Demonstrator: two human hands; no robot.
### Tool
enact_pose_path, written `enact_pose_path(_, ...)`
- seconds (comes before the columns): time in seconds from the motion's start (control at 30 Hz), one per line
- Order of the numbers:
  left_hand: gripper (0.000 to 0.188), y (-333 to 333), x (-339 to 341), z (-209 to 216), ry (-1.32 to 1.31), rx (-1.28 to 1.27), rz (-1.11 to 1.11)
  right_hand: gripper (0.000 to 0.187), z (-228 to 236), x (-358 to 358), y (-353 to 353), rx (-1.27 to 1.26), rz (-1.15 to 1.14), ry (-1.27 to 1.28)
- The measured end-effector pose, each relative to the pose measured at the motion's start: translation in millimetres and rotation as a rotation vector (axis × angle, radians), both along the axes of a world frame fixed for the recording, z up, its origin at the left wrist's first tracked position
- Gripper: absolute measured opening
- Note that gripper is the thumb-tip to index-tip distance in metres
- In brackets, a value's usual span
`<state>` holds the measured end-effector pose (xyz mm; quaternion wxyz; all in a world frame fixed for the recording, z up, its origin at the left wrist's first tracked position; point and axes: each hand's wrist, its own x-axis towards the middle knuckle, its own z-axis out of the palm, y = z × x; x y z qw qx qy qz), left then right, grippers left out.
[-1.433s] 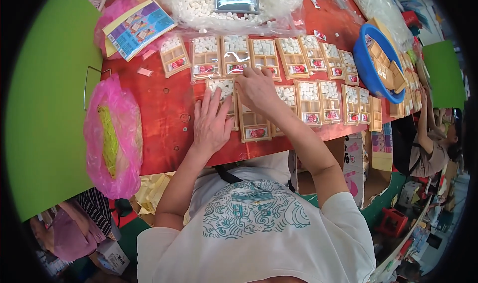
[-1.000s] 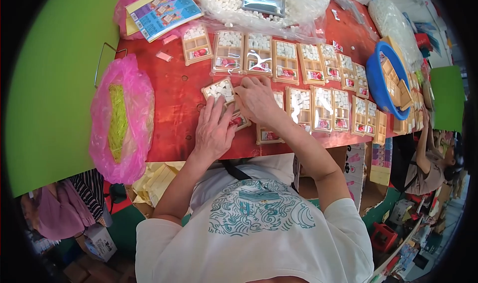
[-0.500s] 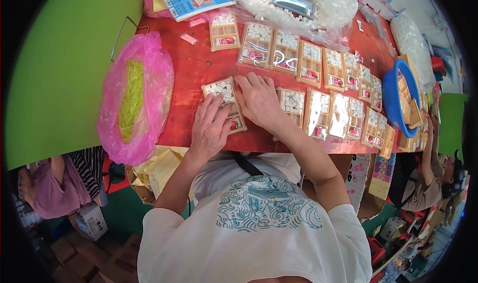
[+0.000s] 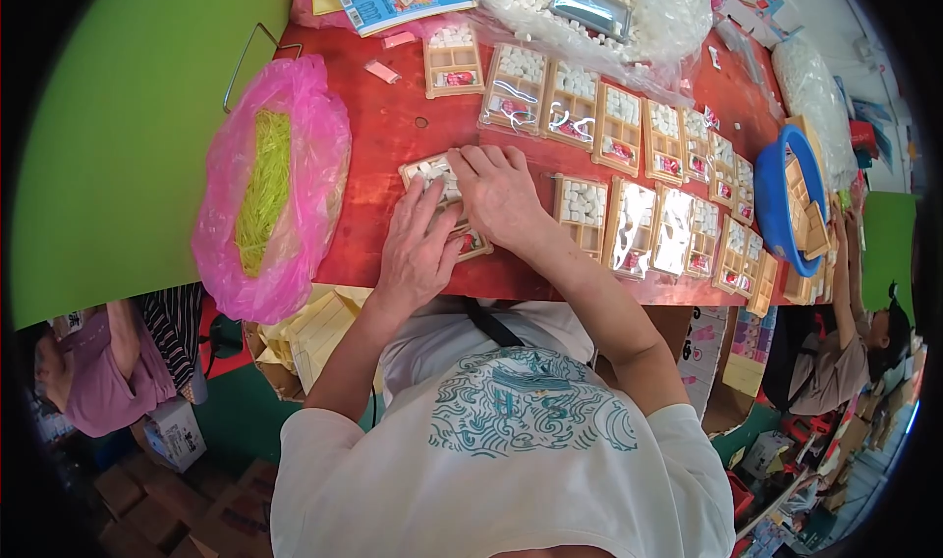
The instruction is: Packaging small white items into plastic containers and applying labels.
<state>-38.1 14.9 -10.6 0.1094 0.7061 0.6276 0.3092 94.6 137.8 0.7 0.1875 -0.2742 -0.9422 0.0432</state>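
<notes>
Two hands crowd one tan compartmented tray (image 4: 417, 163), and we take it as the hub of our clock. At seven o'clock comes our left hand (image 4: 417, 251), open, fingers spread across the tray, probably laid that way to keep it from sliding on the red table (image 4: 378, 121). From three o'clock our right hand (image 4: 503, 199) leans in, fingers bent over the upper right rim; we cannot tell whether they pinch anything, since the tips are hidden. White cubes fill the far compartments, a red packet sits nearest us. Out at two o'clock runs an upper row of trays (image 4: 617, 131), similarly loaded, set side by side and apart from us, perhaps so the working spot has elbow room. Far off at three o'clock, the blue basin (image 4: 773, 199) holds trays without cubes, which looks like a way to contain the spares. Around one, an open clear bag (image 4: 680, 42) spreads its heap of cubes, presumably wide-mouthed for easy scooping. Over at nine, the pink bag (image 4: 319, 155) gapes, its yellow-green strands (image 4: 260, 190) facing us, likely for ready access.
</notes>
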Motion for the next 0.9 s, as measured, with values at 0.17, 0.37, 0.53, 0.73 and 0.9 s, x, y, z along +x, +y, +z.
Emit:
enact_pose_path(0.17,0.041,-9.3,-1.3,2.3,0.028,-0.009,0.012,0.047,5.1,-1.0,-9.9,0.038,-0.016,-0.047)
enact_pose_path(0.37,0.041,-22.2,-1.8,0.1,0.092,-0.024,0.108,0.047,7.5,0.5,-21.8,0.028,-0.024,-0.046)
enact_pose_path(0.53,0.037,-24.6,-3.1,0.8,0.077,0.006,0.084,0.050,-1.1,-4.9,-28.8,0.019,0.095,0.027)
enact_pose_path(0.73,0.035,-45.3,-1.4,-2.3,0.117,-0.010,0.106,0.050,-12.6,-3.8,-35.9,0.001,0.076,0.016)
enact_pose_path(0.9,0.035,-45.0,1.5,3.8,0.183,-0.019,0.132,0.037,-14.2,-3.6,-12.9,-0.475,0.044,0.169)
